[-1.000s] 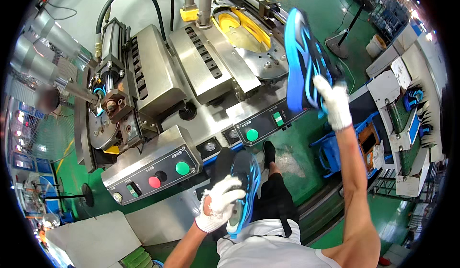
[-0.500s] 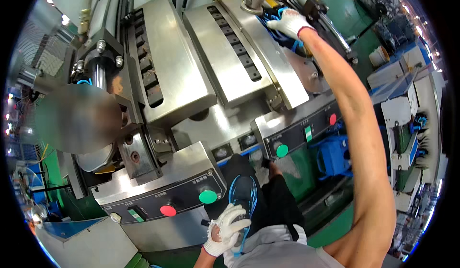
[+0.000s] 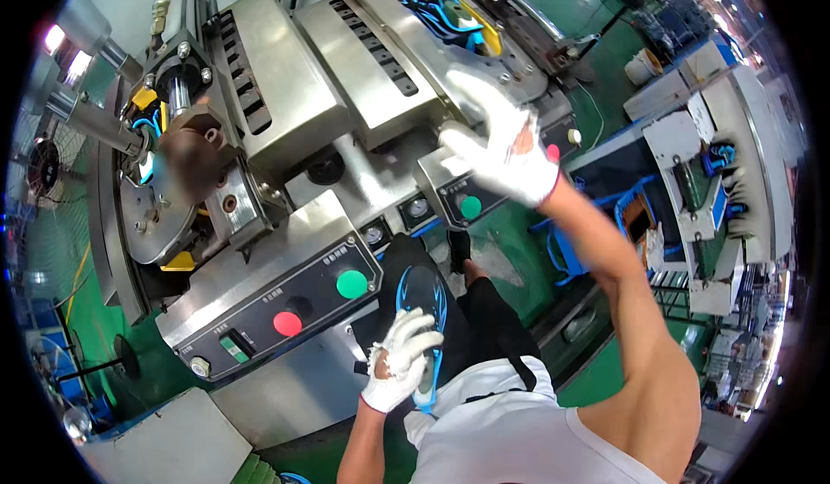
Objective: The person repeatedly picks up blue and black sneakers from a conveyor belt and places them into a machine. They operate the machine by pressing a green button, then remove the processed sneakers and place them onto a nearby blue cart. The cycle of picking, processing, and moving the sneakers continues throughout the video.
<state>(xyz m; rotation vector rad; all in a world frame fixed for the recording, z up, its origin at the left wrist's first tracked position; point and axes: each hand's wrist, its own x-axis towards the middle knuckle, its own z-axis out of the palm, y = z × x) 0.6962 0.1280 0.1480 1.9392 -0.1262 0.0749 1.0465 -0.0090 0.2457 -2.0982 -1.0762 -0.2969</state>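
Observation:
My left hand (image 3: 399, 358), in a white glove with a torn patch, is closed around a black shoe upper (image 3: 421, 292) with blue trim, held at my lap. Smeared by motion, my gloved right hand (image 3: 508, 151) hangs over the right control panel (image 3: 450, 192), thumb and fingers apart and nothing visible in it. Beyond it, another black shoe upper with blue edging (image 3: 445, 15) sits in the right station of the metal machine (image 3: 290, 60). Whether the right hand touches the panel, I cannot tell.
A left control panel (image 3: 251, 298) carries a green button (image 3: 352, 284) and a red button (image 3: 287, 324). The right panel has a green button (image 3: 470, 207). A blue stool-like frame (image 3: 562, 255) stands on the floor at right, near a white rack (image 3: 683, 151) with shoes.
My right hand has left the shoe upper in the right station and moved toward me, over the right panel. My left hand still holds its shoe. The head view has shifted.

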